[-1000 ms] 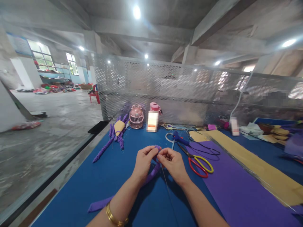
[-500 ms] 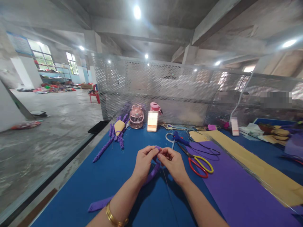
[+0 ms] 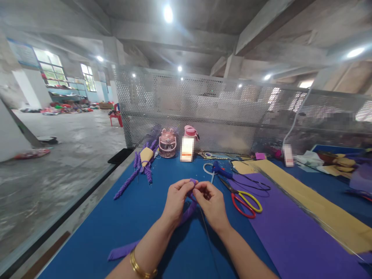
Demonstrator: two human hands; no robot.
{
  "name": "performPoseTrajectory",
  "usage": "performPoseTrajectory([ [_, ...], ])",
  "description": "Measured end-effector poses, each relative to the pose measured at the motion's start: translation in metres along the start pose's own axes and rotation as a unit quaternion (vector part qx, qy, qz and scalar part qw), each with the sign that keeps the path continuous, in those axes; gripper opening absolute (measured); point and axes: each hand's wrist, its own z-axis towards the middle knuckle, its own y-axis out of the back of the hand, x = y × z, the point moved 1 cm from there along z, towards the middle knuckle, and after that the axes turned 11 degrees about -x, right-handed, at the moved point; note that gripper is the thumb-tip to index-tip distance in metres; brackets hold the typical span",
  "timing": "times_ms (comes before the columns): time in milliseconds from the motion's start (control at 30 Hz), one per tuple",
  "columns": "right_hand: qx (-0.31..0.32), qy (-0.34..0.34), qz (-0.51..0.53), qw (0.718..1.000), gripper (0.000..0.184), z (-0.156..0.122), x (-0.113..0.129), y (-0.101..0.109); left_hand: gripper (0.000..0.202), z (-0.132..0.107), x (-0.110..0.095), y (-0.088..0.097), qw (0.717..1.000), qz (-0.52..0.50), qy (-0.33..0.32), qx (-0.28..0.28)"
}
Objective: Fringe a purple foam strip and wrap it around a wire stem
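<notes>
Near the middle of the blue table, my left hand (image 3: 176,199) pinches the end of a purple strip (image 3: 188,212) between thumb and forefinger. My right hand (image 3: 212,201) is closed against the same end, its thumb and fingertips touching it. From there the strip curves down under my left wrist, its loose end lying on the table. A thin wire (image 3: 207,228) runs from the fingertips toward me. What sits between the fingers is partly hidden. Scissors (image 3: 245,203) with one red and one yellow handle lie to the right of my right hand.
Beyond my hands is a blue glue gun (image 3: 222,170) with its cable. A purple sheet (image 3: 279,228) and a yellow sheet (image 3: 314,205) cover the right side. Purple flower stems (image 3: 128,183) lie left. A pink bottle (image 3: 167,144) stands before the perforated metal screen (image 3: 221,112).
The fingers of my right hand have shifted slightly at the strip's end. My left hand keeps its pinch, and the things on the table lie as before.
</notes>
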Motion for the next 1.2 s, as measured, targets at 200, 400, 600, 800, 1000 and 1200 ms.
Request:
performPoseTrajectory([
  [200,-0.031,0.034,-0.016,0.999,0.012,-0.0021,-0.0017,-0.001,0.019,0.0001,-0.0001,0.0002,1.0,0.006,-0.01,0.006],
  [400,-0.031,0.017,0.004,0.999,0.014,-0.001,-0.0055,-0.0012,0.016,-0.0012,-0.0003,0.0004,1.0,0.005,-0.004,0.006],
  [600,-0.034,0.011,0.02,0.999,0.021,-0.0024,-0.0031,-0.0007,0.017,-0.0008,-0.0001,0.0009,1.0,0.011,-0.01,0.006],
  [800,-0.03,0.035,-0.013,0.999,0.026,0.0002,-0.0032,0.002,0.016,-0.0002,-0.0003,0.002,0.999,0.024,-0.02,0.017],
  [1000,-0.019,0.08,-0.04,0.996,0.021,0.0002,-0.0021,0.0026,0.015,0.0012,0.0001,0.0034,0.998,0.046,-0.037,0.027],
  [1200,-0.005,0.093,-0.036,0.995,0.02,0.0002,-0.0027,0.0035,0.014,0.0002,-0.0013,0.0032,0.998,0.042,-0.034,0.033],
])
